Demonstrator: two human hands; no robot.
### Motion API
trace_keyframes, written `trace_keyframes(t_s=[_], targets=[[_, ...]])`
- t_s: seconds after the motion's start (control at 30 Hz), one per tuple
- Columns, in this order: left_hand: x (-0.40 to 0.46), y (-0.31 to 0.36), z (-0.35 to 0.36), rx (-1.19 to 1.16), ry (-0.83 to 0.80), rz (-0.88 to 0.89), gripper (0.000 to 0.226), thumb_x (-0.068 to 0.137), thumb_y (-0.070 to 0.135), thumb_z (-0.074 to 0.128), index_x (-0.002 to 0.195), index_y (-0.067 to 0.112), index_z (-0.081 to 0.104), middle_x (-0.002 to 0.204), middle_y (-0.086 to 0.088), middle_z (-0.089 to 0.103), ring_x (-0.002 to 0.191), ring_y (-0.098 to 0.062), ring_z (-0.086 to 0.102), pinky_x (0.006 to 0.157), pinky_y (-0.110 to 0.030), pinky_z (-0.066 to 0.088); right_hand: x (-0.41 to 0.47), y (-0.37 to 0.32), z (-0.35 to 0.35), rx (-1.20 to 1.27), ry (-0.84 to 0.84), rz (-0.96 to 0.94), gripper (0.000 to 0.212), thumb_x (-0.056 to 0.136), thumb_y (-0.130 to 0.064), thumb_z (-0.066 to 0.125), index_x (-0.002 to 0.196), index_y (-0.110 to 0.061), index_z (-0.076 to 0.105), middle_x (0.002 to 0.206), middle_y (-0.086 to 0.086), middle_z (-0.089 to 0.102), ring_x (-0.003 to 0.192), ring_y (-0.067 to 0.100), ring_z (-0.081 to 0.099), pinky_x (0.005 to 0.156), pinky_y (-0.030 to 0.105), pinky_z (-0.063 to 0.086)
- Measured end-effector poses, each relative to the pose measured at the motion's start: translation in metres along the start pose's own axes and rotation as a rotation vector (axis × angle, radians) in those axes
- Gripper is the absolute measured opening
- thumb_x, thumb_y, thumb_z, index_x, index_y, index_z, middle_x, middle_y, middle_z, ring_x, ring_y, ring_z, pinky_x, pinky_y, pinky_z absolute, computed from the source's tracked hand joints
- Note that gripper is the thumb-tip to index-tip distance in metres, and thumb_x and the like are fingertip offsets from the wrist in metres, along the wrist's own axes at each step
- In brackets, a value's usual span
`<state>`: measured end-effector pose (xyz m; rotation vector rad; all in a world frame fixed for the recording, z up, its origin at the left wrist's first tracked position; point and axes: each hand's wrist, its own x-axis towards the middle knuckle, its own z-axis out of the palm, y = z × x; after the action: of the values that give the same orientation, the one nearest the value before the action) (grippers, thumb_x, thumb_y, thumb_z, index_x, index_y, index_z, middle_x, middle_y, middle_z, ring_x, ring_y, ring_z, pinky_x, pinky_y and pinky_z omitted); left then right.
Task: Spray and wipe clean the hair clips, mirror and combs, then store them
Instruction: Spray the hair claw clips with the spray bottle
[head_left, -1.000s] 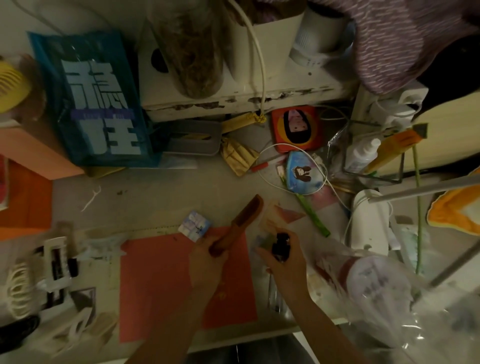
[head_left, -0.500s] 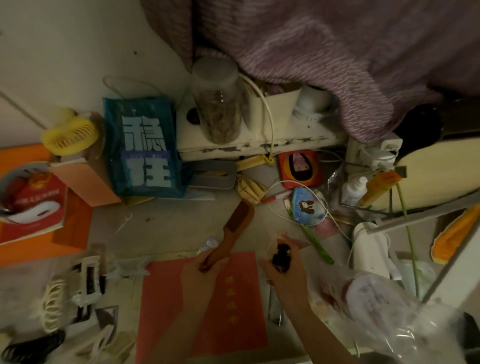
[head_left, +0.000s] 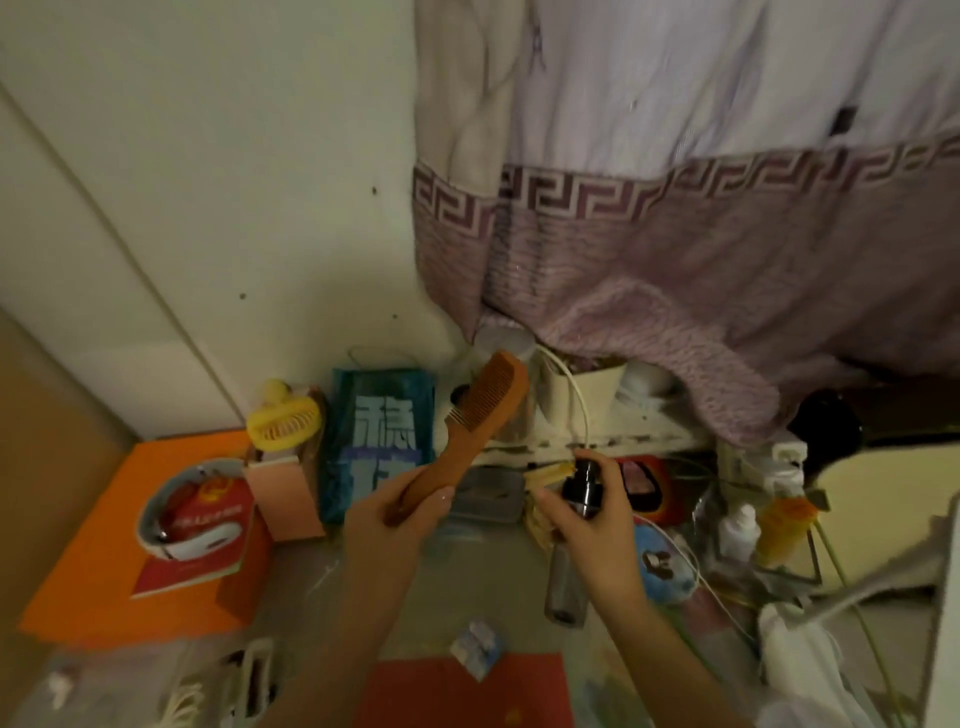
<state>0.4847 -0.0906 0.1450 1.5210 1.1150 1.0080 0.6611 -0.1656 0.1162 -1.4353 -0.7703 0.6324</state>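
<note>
From my head camera, the cluttered desk fills the lower half of the frame, dim and greyish, pushed into a corner where a pale wall takes the upper left. A curtain, white above and mauve below with a key-pattern band, hangs across the upper right and drapes onto a chipped white shelf at the back of the desk.

At centre frame my left hand has its fingers wrapped round the handle of the brown wooden comb, which slants up and to the right, teeth facing left, lifted clear of the desk. Just right of it my right hand grips the small spray bottle, fingers curled around its clear body, one fingertip lying on the black nozzle, which points towards the comb.

At lower left lie pale hair clips, blurred at the frame edge. A red sheet covers the bottom centre, with a small blue-and-white packet at its top edge.

For containers: a blue bag printed with large white characters stands upright behind the comb; I cannot see inside it. A grey tray sits flat under the shelf, contents unclear. At the right a wire rack holds a white bottle and an orange tube. At the left, an orange box carries a red booklet, and a yellow handheld fan stands behind it.
</note>
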Motion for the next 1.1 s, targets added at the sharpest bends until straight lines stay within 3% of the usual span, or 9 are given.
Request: trace_keyframes(t_s=[0.1, 0.33, 0.43, 0.5, 0.6, 0.7, 0.87, 0.97, 1.1], targets=[[0.013, 0.033, -0.009, -0.036, 0.017, 0.076, 0.020, 0.078, 0.017, 0.071, 0.096, 0.026, 0.068, 0.077, 0.003, 0.070, 0.070, -0.007, 0.065, 0.060, -0.013, 0.048, 0.013, -0.038, 0.007, 0.068, -0.034, -0.086, 0.042, 0.080, -0.007, 0.072, 0.108, -0.028, 0.049, 0.080, 0.007, 0.060, 0.059, 0.005, 0.060, 0.053, 0.019, 0.050], [0.022, 0.111, -0.023, -0.179, 0.027, 0.189, 0.018, 0.075, 0.023, 0.070, 0.089, 0.032, 0.067, 0.080, -0.003, 0.073, 0.081, -0.027, 0.070, 0.073, -0.046, 0.058, 0.036, -0.104, 0.016, 0.070, -0.030, -0.254, 0.041, 0.078, -0.016, 0.075, 0.104, -0.035, 0.051, 0.083, -0.004, 0.063, 0.074, 0.016, 0.066, 0.063, 0.032, 0.057], [0.028, 0.141, -0.030, -0.147, 0.047, 0.257, 0.020, 0.077, 0.021, 0.072, 0.092, 0.033, 0.066, 0.082, 0.001, 0.073, 0.079, -0.020, 0.070, 0.077, -0.041, 0.058, 0.041, -0.136, 0.015, 0.105, -0.059, -0.312, 0.044, 0.080, -0.014, 0.073, 0.112, -0.030, 0.048, 0.081, 0.010, 0.058, 0.061, 0.015, 0.061, 0.057, 0.026, 0.055], [0.035, 0.160, -0.035, -0.149, 0.060, 0.306, 0.027, 0.073, 0.018, 0.074, 0.099, 0.023, 0.069, 0.084, -0.001, 0.074, 0.076, -0.017, 0.071, 0.075, -0.039, 0.059, 0.045, -0.158, 0.014, 0.137, -0.070, -0.368, 0.048, 0.077, -0.017, 0.074, 0.115, -0.030, 0.047, 0.087, 0.016, 0.055, 0.064, 0.020, 0.060, 0.058, 0.027, 0.054], [0.044, 0.189, -0.043, -0.169, 0.093, 0.422, 0.035, 0.071, 0.007, 0.075, 0.103, 0.021, 0.068, 0.090, -0.006, 0.073, 0.075, -0.017, 0.071, 0.065, -0.024, 0.058, 0.047, -0.194, 0.010, 0.163, -0.069, -0.456, 0.054, 0.078, -0.013, 0.073, 0.120, -0.030, 0.045, 0.092, 0.006, 0.057, 0.069, 0.010, 0.062, 0.059, 0.021, 0.052], [0.048, 0.219, -0.050, -0.124, 0.108, 0.551, 0.032, 0.072, 0.010, 0.075, 0.094, 0.031, 0.066, 0.087, -0.007, 0.073, 0.072, -0.019, 0.071, 0.060, -0.020, 0.057, 0.047, -0.230, 0.001, 0.217, -0.116, -0.533, 0.054, 0.079, -0.006, 0.070, 0.122, -0.027, 0.045, 0.076, -0.005, 0.058, 0.061, 0.011, 0.060, 0.056, 0.024, 0.053], [0.052, 0.260, -0.059, -0.196, 0.095, 0.619, 0.032, 0.073, 0.006, 0.074, 0.094, 0.030, 0.067, 0.087, -0.004, 0.073, 0.075, -0.017, 0.072, 0.061, -0.019, 0.056, 0.050, -0.279, -0.011, 0.185, -0.172, -0.656, 0.056, 0.068, -0.025, 0.072, 0.114, -0.036, 0.041, 0.085, 0.008, 0.054, 0.073, 0.020, 0.058, 0.071, 0.038, 0.057], [0.054, 0.280, -0.061, -0.221, 0.090, 0.632, 0.033, 0.073, 0.006, 0.074, 0.095, 0.030, 0.067, 0.085, 0.001, 0.072, 0.072, -0.015, 0.072, 0.060, -0.017, 0.056, 0.047, -0.303, -0.018, 0.109, -0.169, -0.731, 0.052, 0.072, -0.026, 0.069, 0.112, -0.037, 0.038, 0.093, 0.018, 0.054, 0.078, 0.025, 0.060, 0.073, 0.034, 0.058], [0.054, 0.304, -0.061, -0.213, 0.072, 0.662, 0.031, 0.073, 0.009, 0.075, 0.094, 0.030, 0.067, 0.075, 0.005, 0.074, 0.067, -0.013, 0.071, 0.057, -0.016, 0.054, 0.044, -0.330, -0.023, 0.000, -0.109, -0.891, 0.050, 0.078, -0.027, 0.067, 0.118, -0.039, 0.040, 0.091, 0.007, 0.060, 0.076, 0.022, 0.065, 0.067, 0.031, 0.057]])
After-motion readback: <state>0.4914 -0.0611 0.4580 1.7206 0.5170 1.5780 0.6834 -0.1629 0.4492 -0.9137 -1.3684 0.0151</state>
